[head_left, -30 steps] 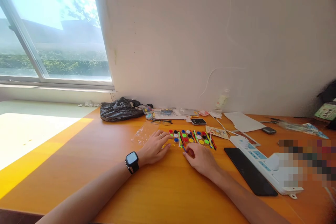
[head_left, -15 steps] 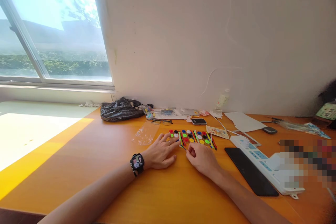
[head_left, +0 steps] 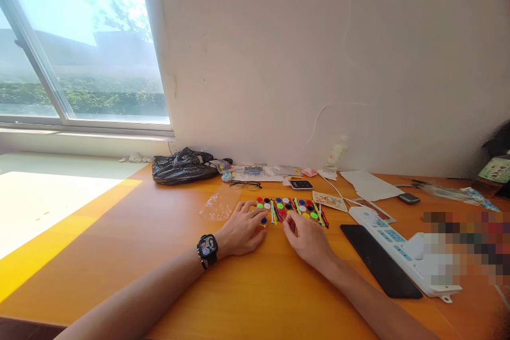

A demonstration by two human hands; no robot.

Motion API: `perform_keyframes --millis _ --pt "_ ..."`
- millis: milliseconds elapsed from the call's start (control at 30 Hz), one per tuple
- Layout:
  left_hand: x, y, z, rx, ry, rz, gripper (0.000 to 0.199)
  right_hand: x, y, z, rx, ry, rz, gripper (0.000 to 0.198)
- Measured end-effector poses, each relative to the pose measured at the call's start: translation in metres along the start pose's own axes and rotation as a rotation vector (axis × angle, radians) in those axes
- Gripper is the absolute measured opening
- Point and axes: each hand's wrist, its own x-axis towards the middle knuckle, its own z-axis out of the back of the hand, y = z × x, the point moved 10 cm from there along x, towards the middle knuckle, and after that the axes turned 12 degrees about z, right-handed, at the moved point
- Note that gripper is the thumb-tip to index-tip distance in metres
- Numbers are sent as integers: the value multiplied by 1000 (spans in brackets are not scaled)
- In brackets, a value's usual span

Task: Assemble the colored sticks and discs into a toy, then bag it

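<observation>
Rows of small coloured round discs (head_left: 280,206) lie on the wooden table, with thin coloured plastic sticks (head_left: 273,211) in upright bundles between them. My left hand (head_left: 243,229) rests palm down at the left end of the rows, fingers apart and bent over the nearest discs. A blue disc (head_left: 263,220) shows by its fingertips. My right hand (head_left: 306,236) is at the front of the middle discs, thumb and forefinger curled together. Whatever lies between those fingertips is hidden. A smartwatch (head_left: 207,245) is on my left wrist.
Behind the discs lie glasses (head_left: 246,185), a small black device (head_left: 301,185) and a printed card (head_left: 330,201). A clear plastic bag (head_left: 218,204) and black bag (head_left: 183,166) are left. A black phone-like slab (head_left: 378,260) and white power strip (head_left: 398,247) lie right.
My right hand has moved slightly up toward the sticks; the blue stick seen near its fingertips no longer stands out there. My left fingers have drawn back left, uncovering a blue disc.
</observation>
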Motion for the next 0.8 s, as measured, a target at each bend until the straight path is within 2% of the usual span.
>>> perform_keyframes --millis 133,500,800 --pt "-1 -1 2 8 11 12 20 0 2 0 10 6 2 17" --pt "-1 -2 -1 1 53 -10 25 -1 4 -1 19 6 17 18" --pt "-1 -3 7 7 -10 -3 30 1 2 6 76 -57 -5 22"
